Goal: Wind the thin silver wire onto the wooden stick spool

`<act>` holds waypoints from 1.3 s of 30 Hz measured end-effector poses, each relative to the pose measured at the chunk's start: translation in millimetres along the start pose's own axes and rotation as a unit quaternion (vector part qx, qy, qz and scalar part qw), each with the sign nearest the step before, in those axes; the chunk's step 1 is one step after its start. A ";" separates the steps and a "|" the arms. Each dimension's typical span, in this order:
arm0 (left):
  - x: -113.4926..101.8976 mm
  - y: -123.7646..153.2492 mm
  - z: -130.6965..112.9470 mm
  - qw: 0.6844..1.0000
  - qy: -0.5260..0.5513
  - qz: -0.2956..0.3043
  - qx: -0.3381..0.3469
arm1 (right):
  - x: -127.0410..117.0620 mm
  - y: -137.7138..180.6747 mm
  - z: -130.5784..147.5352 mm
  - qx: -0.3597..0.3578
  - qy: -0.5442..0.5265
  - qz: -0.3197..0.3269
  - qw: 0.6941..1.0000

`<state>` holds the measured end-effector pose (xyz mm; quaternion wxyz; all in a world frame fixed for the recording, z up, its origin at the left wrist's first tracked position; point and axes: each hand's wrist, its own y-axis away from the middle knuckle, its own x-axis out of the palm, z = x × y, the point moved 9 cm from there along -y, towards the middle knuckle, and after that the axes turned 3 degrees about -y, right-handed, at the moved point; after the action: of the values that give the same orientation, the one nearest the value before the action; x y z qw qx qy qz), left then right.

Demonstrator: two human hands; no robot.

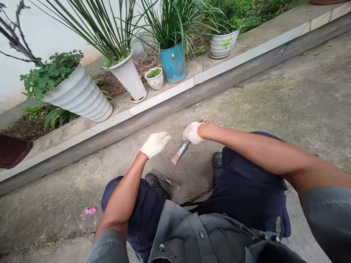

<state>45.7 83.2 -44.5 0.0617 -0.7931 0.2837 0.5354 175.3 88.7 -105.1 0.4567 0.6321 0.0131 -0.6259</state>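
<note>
My right hand (192, 133), in a white knitted glove, is wrapped round a wooden stick (178, 155). The stick slants down to the left, with silvery wire (182, 148) wound about it near its lower end. Level with it on the left, my gloved left hand (155, 144) has its fingers pinched together. A thin pale strand (175, 136), perhaps wire, runs from these fingertips toward the right hand. Below, a second wooden stick (161, 177) with a similar winding lies on the concrete by my left shoe.
A low tiled ledge (161, 98) runs diagonally ahead, bearing several potted plants, among them a blue pot (173, 64) and a ribbed white pot (82, 96). A small pink object (90, 210) lies on the concrete at the left. My shoes flank the second stick.
</note>
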 end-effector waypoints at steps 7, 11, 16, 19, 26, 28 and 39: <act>10.5 -8.5 7.9 0.998 0.061 0.006 -0.032 | -24.8 33.0 12.6 -0.087 -0.200 -0.021 0.976; 30.1 -5.3 -5.9 0.992 0.111 0.040 -0.036 | -53.6 35.6 -17.3 0.008 -0.231 -0.141 0.963; 49.9 -0.3 -20.4 0.979 0.189 0.074 -0.032 | -74.3 33.6 -56.2 0.151 -0.123 -0.249 0.949; 48.8 2.6 -26.2 0.985 0.146 0.089 0.005 | -69.8 27.8 -68.9 0.200 -0.089 -0.236 0.947; 28.9 10.5 -24.5 0.989 0.114 0.089 0.027 | -44.9 5.3 -55.9 0.216 -0.021 -0.143 0.966; 17.7 9.4 -20.5 0.994 0.085 0.063 0.028 | -37.8 1.7 -43.9 0.193 0.003 -0.118 0.974; 0.3 -4.3 5.6 1.000 0.021 -0.002 0.014 | -7.9 29.9 23.6 -0.100 -0.157 0.041 0.982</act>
<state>43.4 88.9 -48.0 0.0676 -0.8036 0.2906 0.5149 172.7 61.6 -77.2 0.5389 0.4773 -0.0220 -0.6937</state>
